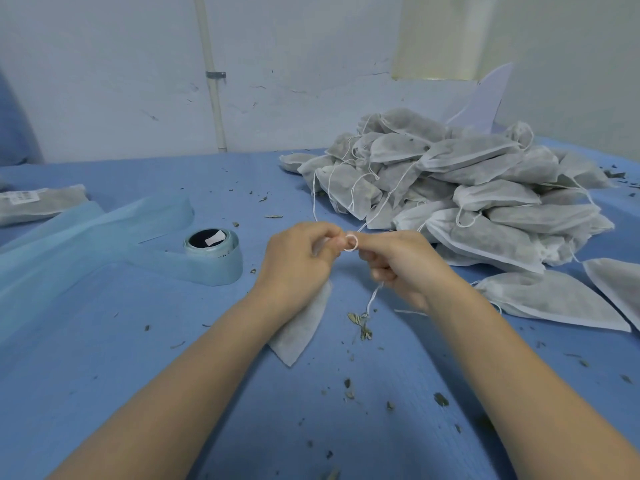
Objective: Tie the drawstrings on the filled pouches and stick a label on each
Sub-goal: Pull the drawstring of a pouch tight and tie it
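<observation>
A: Here we are over the blue tabletop, and both hands have met in the middle. Our left hand has its fingers curled in, pinching the neck of a pouch.

B: And the pouch hangs down under that wrist, its bottom corner resting on the tabletop, pointing toward the near edge.

A: Our right hand is curled too, pinching the drawstring. See that little white loop standing up right between the two sets of fingertips?

B: We see it, yes. A loose tail of string drops below the right hand and trails onto the cloth.

A: Over to the right, toward the far edge, the pile of filled pouches sits heaped up, strings dangling.

B: A couple more lie flat at the right edge, just beside the pile.

A: On the left, the label roll stands near our left hand, its blue backing strip running off toward the left edge.

B: And one labelled pouch lies at the far left. Dried leaf bits are scattered all across the cloth.
</observation>
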Demonstrator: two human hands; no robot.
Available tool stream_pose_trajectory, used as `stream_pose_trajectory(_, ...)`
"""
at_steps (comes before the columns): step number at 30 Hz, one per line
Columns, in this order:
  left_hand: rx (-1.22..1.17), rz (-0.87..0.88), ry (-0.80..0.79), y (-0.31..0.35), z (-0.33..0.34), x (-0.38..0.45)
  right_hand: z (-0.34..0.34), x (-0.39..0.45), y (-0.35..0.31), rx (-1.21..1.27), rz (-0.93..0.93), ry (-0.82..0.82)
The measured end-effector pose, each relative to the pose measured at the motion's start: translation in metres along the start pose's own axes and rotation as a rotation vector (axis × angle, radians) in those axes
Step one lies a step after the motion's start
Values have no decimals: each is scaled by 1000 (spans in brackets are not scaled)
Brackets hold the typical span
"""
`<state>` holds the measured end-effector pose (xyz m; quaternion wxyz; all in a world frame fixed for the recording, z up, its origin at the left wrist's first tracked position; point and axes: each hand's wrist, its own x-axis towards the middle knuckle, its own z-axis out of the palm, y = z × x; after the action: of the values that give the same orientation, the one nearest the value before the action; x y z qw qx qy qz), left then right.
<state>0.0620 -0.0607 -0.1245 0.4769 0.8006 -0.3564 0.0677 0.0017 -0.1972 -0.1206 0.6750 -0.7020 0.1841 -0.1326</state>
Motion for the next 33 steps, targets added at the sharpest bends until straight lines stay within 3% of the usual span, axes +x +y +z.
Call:
stream_pose_trajectory(5,181,86,73,2,5,0,-2,3,2,224,43,-28)
stream_pose_trajectory(9,127,28,117,1,8,-1,-1,-1,4,25,-77,3)
stream_pose_trajectory(14,37,-85,97,2,10,-1,3,-1,5,4,-110,96)
stream_pose_trajectory(26,-612,-605,-29,18,9,8,11,-4,6,426,12,-159)
stream_pose_trajectory(29,-598,-493,-11,15,11,3,12,-4,4,530,54,-160)
stream_pose_trajectory(33,-309,-171,81,11,18,-7,13,-6,1,669,101,-173)
